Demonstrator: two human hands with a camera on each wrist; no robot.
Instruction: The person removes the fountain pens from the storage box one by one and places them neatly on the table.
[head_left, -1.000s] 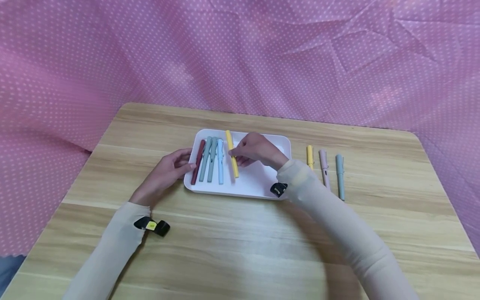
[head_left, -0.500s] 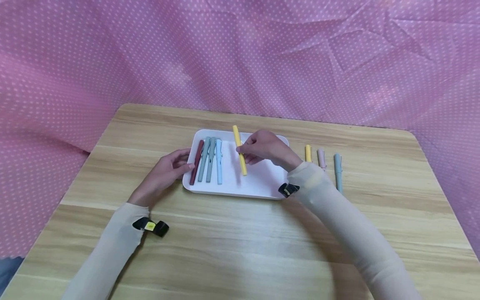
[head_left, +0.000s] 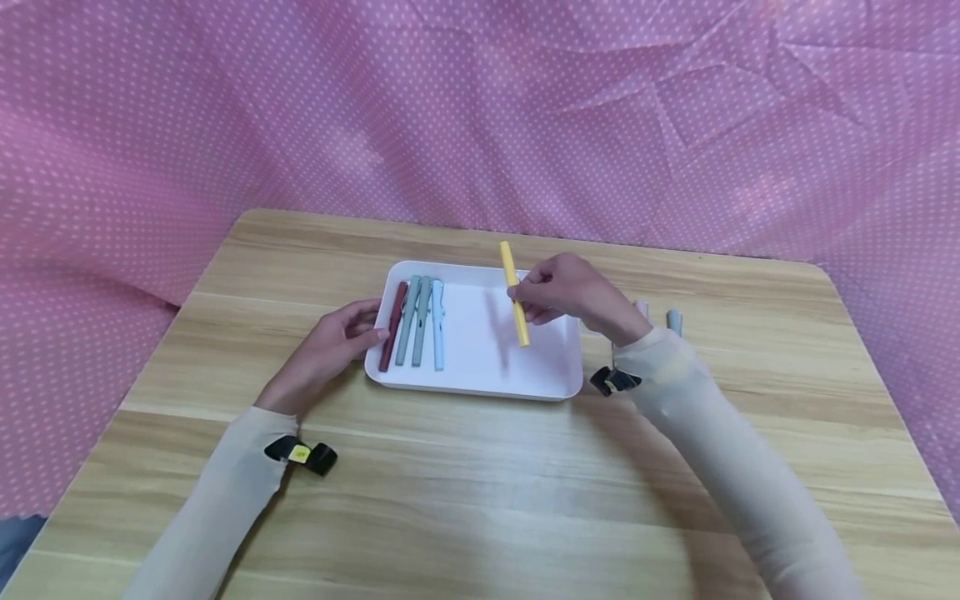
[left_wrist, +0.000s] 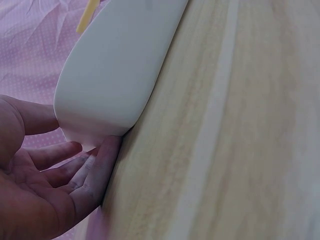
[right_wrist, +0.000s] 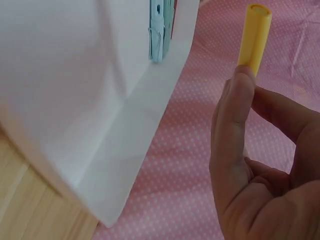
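A white tray (head_left: 476,354) sits on the table, and my left hand (head_left: 326,346) grips its left end. The thumb lies over the rim; the fingers bear on the outer wall in the left wrist view. At that end of the tray lie a dark red pen (head_left: 393,329), two grey-green pens (head_left: 408,321) and a light blue pen (head_left: 438,329), side by side. Over the tray's right half my right hand (head_left: 573,292) pinches a yellow pen (head_left: 508,262) between thumb and fingers. The pen is raised, its shadow on the tray floor.
Right of the tray, a lilac pen (head_left: 642,307) and another grey-green pen (head_left: 674,322) show only their tops behind the right forearm. The wooden table (head_left: 450,483) ends at the back against a pink dotted cloth (head_left: 480,125).
My right hand has moved right and lifted the yellow pen away from beside the light blue pen. Its forearm now covers the second yellow pen on the table. The left hand stays put.
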